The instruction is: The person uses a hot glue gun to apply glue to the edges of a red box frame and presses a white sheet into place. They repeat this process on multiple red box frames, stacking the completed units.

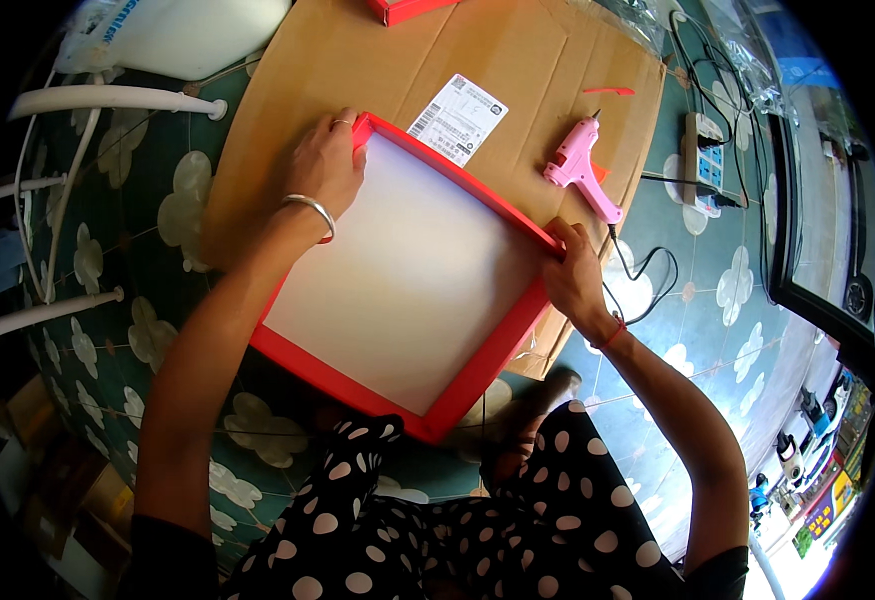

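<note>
A shallow square tray-like box [413,270] with red walls and a white inside lies tilted between my hands, its near corner toward my knees. My left hand [326,160] grips its far left corner, fingers wrapped over the outside. At the right corner my right hand [575,272] is closed on the red wall, thumb and fingers on either side of it. To the right of the box's far wall, a pink glue gun [580,168] rests on a flattened cardboard sheet [348,60]. Near the gun's nozzle lies a small red strip [610,91].
A white label [458,118] is stuck on the cardboard. Another red piece [410,10] shows at the far edge. The gun's cord [648,285] loops over the patterned floor, near a white power strip [702,165]. White chair legs [108,98] stand at left, a dark-framed panel [828,260] at right.
</note>
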A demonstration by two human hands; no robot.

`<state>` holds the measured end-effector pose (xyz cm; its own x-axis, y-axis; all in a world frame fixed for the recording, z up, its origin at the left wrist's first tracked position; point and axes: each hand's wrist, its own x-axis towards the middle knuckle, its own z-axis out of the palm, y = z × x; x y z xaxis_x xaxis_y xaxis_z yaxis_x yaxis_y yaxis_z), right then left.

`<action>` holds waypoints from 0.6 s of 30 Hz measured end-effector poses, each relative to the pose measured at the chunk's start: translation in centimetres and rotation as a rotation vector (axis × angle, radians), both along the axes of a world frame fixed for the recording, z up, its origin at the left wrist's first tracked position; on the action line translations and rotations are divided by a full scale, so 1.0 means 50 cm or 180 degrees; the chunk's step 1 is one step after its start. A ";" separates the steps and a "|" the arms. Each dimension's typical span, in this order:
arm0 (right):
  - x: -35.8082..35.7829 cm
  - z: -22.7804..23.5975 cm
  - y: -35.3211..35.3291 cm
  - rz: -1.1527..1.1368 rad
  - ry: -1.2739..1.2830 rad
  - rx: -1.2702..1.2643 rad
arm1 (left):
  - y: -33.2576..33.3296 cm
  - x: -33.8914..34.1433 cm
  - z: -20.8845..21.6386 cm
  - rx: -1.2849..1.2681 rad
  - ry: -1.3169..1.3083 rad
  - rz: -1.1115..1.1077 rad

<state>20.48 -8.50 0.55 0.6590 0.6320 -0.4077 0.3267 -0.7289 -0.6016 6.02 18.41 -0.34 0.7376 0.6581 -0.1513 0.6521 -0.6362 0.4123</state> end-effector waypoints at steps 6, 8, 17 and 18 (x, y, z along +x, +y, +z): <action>-0.005 -0.011 0.001 0.0042 -0.0153 0.0038 | 0.009 0.000 -0.013 0.0179 -0.0016 -0.0048; 0.000 -0.016 -0.002 0.0081 -0.0217 0.0070 | 0.013 0.004 -0.014 0.0175 0.0020 -0.0106; 0.005 -0.022 -0.006 -0.0007 -0.0062 0.0056 | 0.008 0.003 -0.009 0.0051 -0.0022 -0.0165; 0.004 -0.020 -0.005 -0.0018 -0.0065 0.0043 | 0.008 0.004 -0.008 0.0036 0.0005 -0.0160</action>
